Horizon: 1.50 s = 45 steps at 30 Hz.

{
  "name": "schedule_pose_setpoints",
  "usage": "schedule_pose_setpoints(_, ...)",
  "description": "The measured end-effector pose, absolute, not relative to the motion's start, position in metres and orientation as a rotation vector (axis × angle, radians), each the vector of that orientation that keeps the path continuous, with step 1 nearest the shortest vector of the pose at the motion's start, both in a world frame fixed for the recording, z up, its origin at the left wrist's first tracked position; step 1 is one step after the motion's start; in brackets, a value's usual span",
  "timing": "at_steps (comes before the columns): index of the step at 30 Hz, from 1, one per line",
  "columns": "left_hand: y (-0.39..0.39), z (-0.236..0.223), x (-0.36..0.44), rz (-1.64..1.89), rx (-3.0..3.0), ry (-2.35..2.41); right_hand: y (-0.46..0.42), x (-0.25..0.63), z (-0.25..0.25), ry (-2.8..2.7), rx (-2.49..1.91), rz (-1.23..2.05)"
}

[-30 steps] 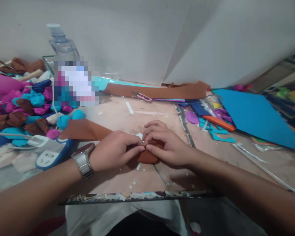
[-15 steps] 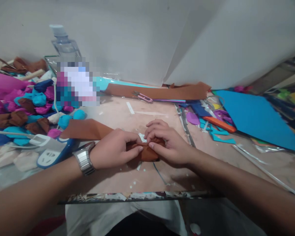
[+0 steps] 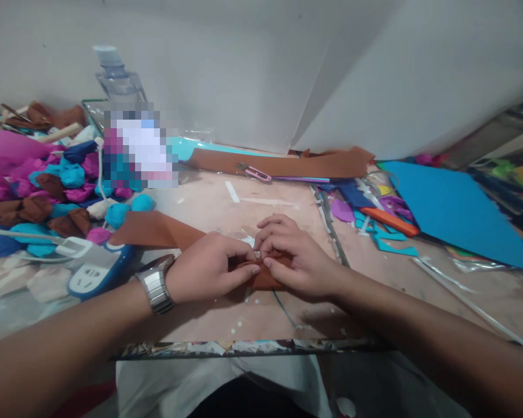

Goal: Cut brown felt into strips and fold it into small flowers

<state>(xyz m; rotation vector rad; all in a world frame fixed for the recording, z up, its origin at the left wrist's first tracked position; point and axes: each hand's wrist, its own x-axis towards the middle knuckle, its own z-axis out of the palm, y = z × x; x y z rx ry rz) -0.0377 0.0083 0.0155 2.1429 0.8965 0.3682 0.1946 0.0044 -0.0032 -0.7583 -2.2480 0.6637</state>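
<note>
A small piece of brown crepe-like paper sits between my hands, just above the wooden table. My left hand, with a metal watch on the wrist, pinches its upper edge between thumb and index finger. Close beside it, my right hand pinches the same edge, its other fingers curled over the back. Much of the paper is hidden under the fingers. A longer brown strip lies behind my left hand.
Crumpled paper bundles and a power strip crowd the left. Behind lie pink thread snips on a brown strip. To the right are an orange cutter and a blue sheet. A clear bottle stands back left.
Both hands stay in nearly the same spot. Their fingertips moved slightly apart along the paper's edge, then came close together again. The view has shifted a little.
</note>
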Motion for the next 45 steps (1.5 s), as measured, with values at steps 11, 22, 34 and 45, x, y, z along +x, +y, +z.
schedule_pose_setpoints(11,0.012,0.018,-0.040,0.260,2.048,0.902,0.003,0.201,0.001,-2.372,-0.800,0.498)
schedule_pose_setpoints(22,0.014,0.021,-0.041,0.311,1.937,0.860,0.004,0.201,0.001,-2.361,-0.824,0.474)
schedule_pose_setpoints(34,0.017,0.021,-0.043,0.247,1.985,0.836,0.005,0.202,-0.001,-2.352,-0.824,0.398)
schedule_pose_setpoints(45,0.019,0.022,-0.044,0.246,1.957,0.814,0.005,0.203,0.002,-2.340,-0.864,0.403)
